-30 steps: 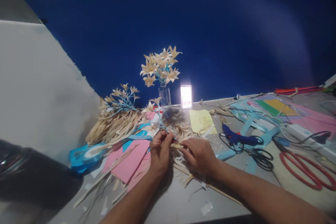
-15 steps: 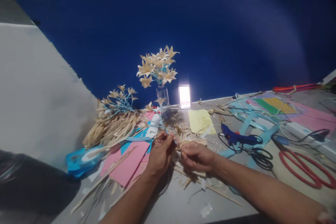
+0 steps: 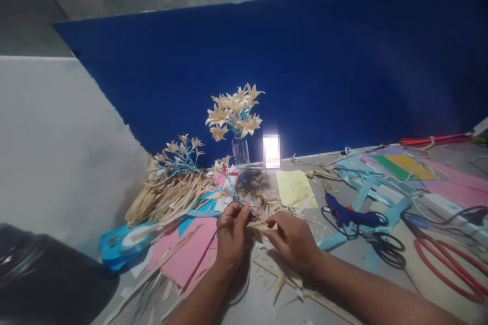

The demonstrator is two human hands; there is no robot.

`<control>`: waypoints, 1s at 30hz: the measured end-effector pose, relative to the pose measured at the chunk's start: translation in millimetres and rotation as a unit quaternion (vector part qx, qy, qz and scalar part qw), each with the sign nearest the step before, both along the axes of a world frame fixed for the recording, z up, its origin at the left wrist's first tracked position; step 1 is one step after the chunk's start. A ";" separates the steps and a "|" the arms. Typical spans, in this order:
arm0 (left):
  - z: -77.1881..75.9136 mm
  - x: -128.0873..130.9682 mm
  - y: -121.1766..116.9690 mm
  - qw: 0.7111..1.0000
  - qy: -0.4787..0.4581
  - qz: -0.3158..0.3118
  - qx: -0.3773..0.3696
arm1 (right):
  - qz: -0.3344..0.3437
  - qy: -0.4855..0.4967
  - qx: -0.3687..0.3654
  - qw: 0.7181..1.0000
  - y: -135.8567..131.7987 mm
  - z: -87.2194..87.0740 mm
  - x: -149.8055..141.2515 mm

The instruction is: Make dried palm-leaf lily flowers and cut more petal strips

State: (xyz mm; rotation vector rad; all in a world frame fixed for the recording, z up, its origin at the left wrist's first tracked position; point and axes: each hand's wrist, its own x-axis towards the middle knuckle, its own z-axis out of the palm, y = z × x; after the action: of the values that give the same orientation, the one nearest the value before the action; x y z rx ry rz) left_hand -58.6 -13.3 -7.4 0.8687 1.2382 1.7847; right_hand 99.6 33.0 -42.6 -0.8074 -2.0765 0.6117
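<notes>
In the middle of the head view, my left hand (image 3: 232, 236) pinches the thin blue-wrapped stem of a pale dried-husk flower (image 3: 220, 192), its bloom leaning to the upper left. Just right of the stem's lower end is my right hand (image 3: 295, 244), thumb and forefinger apart; I see nothing held between them. Husk scraps (image 3: 263, 198) lie behind and beneath both hands. A clear vase (image 3: 241, 155) holding a bunch of similar flowers (image 3: 236, 110) stands upright behind my left hand.
Left are husk strips (image 3: 170, 198), stemmed flowers (image 3: 181, 157), pink paper (image 3: 192, 251) and a blue tape dispenser (image 3: 114, 251). Right are yellow paper (image 3: 295, 189), a blue glue gun (image 3: 351, 213), black-handled scissors (image 3: 387, 249), red-handled scissors (image 3: 450, 266) and cables. A bright screen (image 3: 272, 152) stands at the back.
My right hand's thumb and forefinger have come apart from a pinch. My left hand keeps hold of the stem. The whole scene sits lower in view.
</notes>
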 end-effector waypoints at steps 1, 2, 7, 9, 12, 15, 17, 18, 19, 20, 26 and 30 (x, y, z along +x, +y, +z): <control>0.1 0.9 -0.9 1.000 0.010 0.001 -0.005 | -0.012 -0.024 0.041 0.999 -0.2 0.3 0.7; 0.1 2.2 -1.6 1.000 0.016 -0.002 -0.012 | -0.017 -0.041 0.070 0.997 0.0 -0.1 1.2; -3.2 7.3 -0.6 0.999 0.008 -0.007 -0.052 | 0.003 -0.077 0.086 0.993 0.3 -4.7 0.1; -6.8 7.0 1.0 0.999 -0.012 -0.017 -0.035 | 0.020 -0.051 -0.006 0.998 0.1 -5.2 -1.5; -11.5 6.5 1.0 0.997 -0.068 -0.044 -0.009 | 0.157 0.017 -0.290 0.944 3.3 -3.0 -1.9; -10.3 7.8 -2.4 0.991 -0.085 -0.098 -0.015 | 0.326 0.032 -0.491 0.807 10.5 0.5 1.5; -6.2 8.4 -4.7 0.988 -0.084 -0.125 -0.016 | 0.344 0.033 -0.479 0.807 14.3 1.7 3.8; -4.1 8.2 -5.5 0.988 -0.077 -0.131 -0.017 | 0.324 0.035 -0.435 0.839 15.2 1.5 4.3; -2.3 7.6 -6.1 0.989 -0.065 -0.129 -0.018 | 0.292 0.036 -0.370 0.881 15.5 0.7 4.3; -1.5 6.7 -6.4 0.991 -0.047 -0.121 -0.021 | 0.258 0.035 -0.295 0.919 15.3 -0.8 3.9; -18.3 5.0 -5.4 0.991 0.080 -0.091 -0.054 | 0.190 0.008 -0.110 0.976 14.1 -16.6 -2.6; -29.6 10.3 -2.9 0.984 0.161 -0.063 -0.043 | 0.165 0.020 -0.113 0.980 21.7 -23.0 -4.6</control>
State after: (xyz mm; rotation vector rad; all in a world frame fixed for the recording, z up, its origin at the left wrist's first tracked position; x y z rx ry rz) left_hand -48.3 -16.2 -37.0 1.1915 1.4171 1.5177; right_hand 95.1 54.7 -65.6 -0.5708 -2.1455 1.0520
